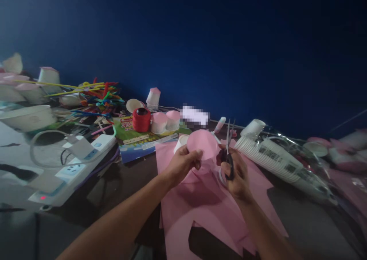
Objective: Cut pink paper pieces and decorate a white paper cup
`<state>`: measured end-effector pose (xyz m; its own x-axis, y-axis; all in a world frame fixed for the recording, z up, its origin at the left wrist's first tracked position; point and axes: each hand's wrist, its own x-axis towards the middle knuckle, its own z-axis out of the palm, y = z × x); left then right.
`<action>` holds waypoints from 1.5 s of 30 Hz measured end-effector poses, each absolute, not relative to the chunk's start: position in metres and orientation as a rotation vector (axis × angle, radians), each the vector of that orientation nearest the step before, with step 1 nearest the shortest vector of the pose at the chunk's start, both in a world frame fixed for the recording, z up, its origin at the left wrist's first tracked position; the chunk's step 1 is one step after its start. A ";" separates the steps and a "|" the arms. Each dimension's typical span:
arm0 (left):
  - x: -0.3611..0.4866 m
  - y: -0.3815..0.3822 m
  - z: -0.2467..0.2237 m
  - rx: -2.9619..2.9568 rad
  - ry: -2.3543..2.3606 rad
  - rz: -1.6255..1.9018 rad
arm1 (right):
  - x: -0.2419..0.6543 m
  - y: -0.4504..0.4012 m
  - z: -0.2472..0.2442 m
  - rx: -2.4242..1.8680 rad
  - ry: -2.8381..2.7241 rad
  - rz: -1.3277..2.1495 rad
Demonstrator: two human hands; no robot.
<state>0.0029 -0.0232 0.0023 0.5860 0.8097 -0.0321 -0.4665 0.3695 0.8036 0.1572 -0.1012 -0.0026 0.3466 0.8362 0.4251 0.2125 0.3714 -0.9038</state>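
My left hand (183,162) pinches the lower left edge of a round pink paper piece (203,143). In my right hand (239,176) is a pair of black-handled scissors (228,141), blades pointing up, just right of the pink circle. A white paper cup (181,142) stands partly hidden behind my left hand. Cut pink paper sheets (183,210) lie under both hands. A white ring, perhaps a tape roll, shows partly beside my right hand.
A red string spool (141,120) and pink-topped cups (159,122) stand on a colourful packet (134,143). Stacked paper cups (266,156) in plastic lie at right. A power strip (76,170), a bowl (28,117) and pipe cleaners (100,93) are at left. A blue wall (183,42) rises behind.
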 end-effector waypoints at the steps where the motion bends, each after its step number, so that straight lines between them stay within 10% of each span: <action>1: 0.003 -0.023 0.004 0.832 0.458 0.871 | 0.158 -0.103 -0.002 -1.158 -1.189 0.567; 45: 0.005 -0.025 0.008 1.025 0.535 1.020 | 0.133 -0.115 0.020 -1.459 -1.577 0.749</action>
<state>0.0053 -0.0254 0.0080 0.4583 0.8852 0.0801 -0.4374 0.1461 0.8873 0.1328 -0.1152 0.0205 0.0299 0.9832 0.1799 0.4814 0.1435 -0.8647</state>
